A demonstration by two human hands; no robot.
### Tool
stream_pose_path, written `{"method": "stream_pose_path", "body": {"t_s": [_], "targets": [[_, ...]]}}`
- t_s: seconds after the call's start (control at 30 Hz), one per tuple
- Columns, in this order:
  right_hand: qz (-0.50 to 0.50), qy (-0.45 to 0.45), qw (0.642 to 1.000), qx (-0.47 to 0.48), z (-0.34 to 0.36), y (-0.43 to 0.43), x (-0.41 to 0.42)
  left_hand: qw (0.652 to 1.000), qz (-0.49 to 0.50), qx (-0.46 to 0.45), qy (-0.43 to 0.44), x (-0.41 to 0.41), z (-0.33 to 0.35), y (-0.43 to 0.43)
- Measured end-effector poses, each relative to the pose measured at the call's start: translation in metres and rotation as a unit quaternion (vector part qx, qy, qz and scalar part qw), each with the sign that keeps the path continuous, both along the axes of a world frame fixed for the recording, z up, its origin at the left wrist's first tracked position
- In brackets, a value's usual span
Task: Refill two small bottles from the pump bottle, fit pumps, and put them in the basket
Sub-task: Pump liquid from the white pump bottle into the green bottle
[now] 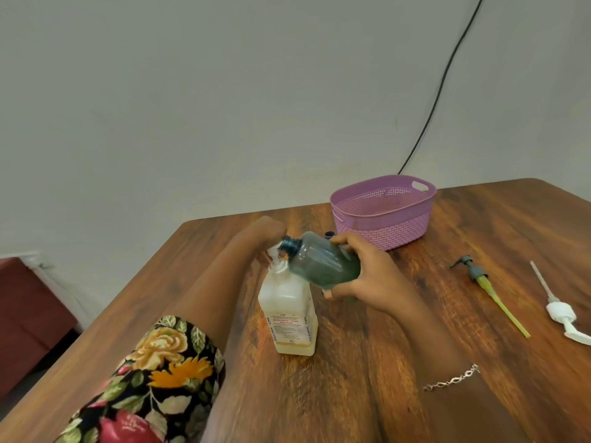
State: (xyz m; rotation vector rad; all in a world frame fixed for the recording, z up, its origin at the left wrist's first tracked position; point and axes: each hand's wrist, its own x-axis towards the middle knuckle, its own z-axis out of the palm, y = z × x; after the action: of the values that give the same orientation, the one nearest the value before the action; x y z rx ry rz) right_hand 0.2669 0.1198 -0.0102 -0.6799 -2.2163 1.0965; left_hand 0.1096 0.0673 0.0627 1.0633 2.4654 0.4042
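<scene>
A white pump bottle with a red-lettered label stands upright on the wooden table. My left hand rests on top of its white pump head, fingers over it. My right hand grips a small dark green translucent bottle, tilted sideways with its open neck right at the pump's spout. A second small bottle's dark top peeks out behind my right hand. The empty pink basket stands behind. A grey pump with a yellow-green tube and a white pump lie to the right.
The wooden table ends at a grey wall behind, with its left edge running diagonally. A black cable hangs down the wall behind the basket. A reddish-brown piece of furniture stands at the far left below the table.
</scene>
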Motion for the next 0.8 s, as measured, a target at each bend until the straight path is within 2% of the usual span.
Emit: {"method": "stream_pose_path", "body": {"t_s": [0.13, 0.33, 0.47, 0.67, 0.73, 0.8], "targets": [[0.000, -0.016, 1.000, 0.005, -0.004, 0.007, -0.001, 1.000, 0.010, -0.023, 0.001, -0.005, -0.014, 0.006], [-0.001, -0.012, 1.000, 0.002, -0.015, 0.004, -0.002, 0.998, 0.041, 0.038, -0.017, -0.005, -0.020, 0.003], [0.006, 0.000, 1.000, -0.013, -0.009, 0.004, -0.002, 0.986, 0.086, 0.106, -0.100, -0.008, -0.010, 0.002], [0.008, -0.015, 1.000, -0.003, -0.004, 0.007, 0.001, 0.963, 0.098, 0.140, -0.210, -0.011, -0.007, -0.016], [0.009, -0.019, 1.000, -0.005, -0.004, 0.007, 0.001, 0.945, 0.112, 0.174, -0.254, -0.011, -0.017, -0.020], [0.010, -0.019, 1.000, -0.006, -0.003, 0.007, 0.000, 0.912, 0.129, 0.233, -0.312, -0.008, -0.026, -0.023]]}}
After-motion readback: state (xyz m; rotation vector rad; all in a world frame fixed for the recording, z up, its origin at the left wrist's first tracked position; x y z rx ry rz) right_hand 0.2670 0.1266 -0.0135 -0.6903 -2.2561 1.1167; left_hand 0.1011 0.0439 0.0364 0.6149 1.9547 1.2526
